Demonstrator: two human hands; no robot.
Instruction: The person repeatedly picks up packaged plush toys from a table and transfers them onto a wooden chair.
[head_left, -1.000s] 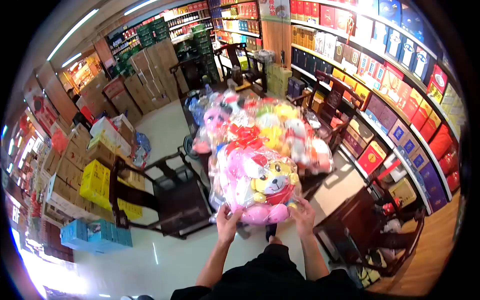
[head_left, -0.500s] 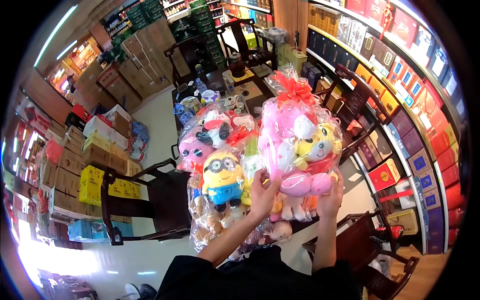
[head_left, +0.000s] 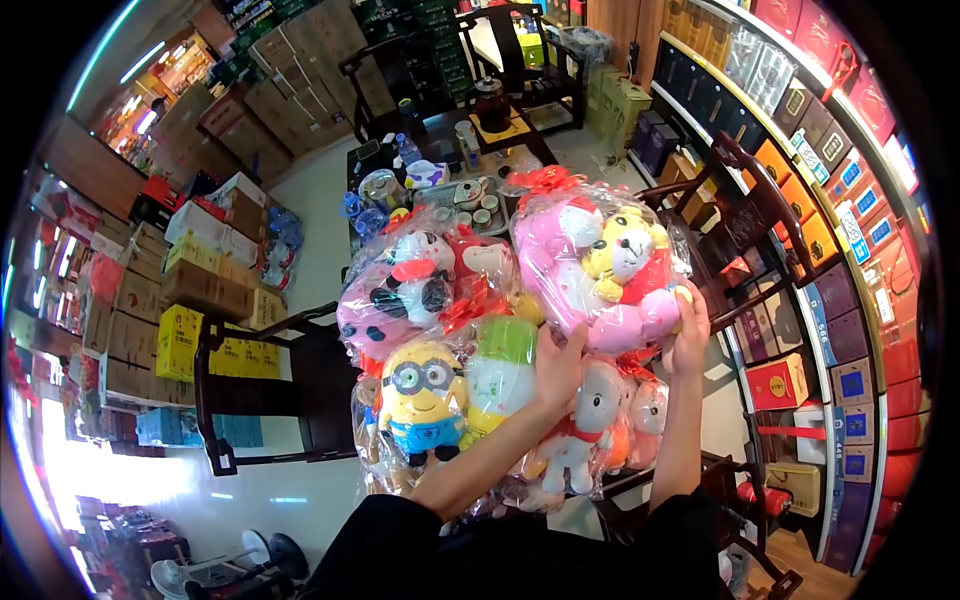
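A clear-wrapped plush bundle [head_left: 625, 255], a pink ring with a yellow bear in red, lies over the other plush toys at the table's right side. My left hand [head_left: 560, 368] holds its lower left edge, and my right hand [head_left: 687, 330] grips its lower right edge. A red bow [head_left: 543, 180] tops this bundle. Below and left of it sit more wrapped toys: a yellow one with goggles [head_left: 423, 395], a panda [head_left: 418, 272], a green-capped one [head_left: 503, 370] and a white one with a red scarf [head_left: 588, 425].
The dark table [head_left: 450, 135] bears a tea tray [head_left: 470, 205], a teapot [head_left: 490, 103] and bottles. Dark wooden chairs [head_left: 325, 400] stand around it. Boxes [head_left: 220, 345] are stacked on the left; shelves of boxed goods [head_left: 840, 300] line the right.
The held bundle has moved up and right, away from my body, and now lies over the other toys. The view has tilted down, showing more of the toys and tea tray. Both hands keep their hold.
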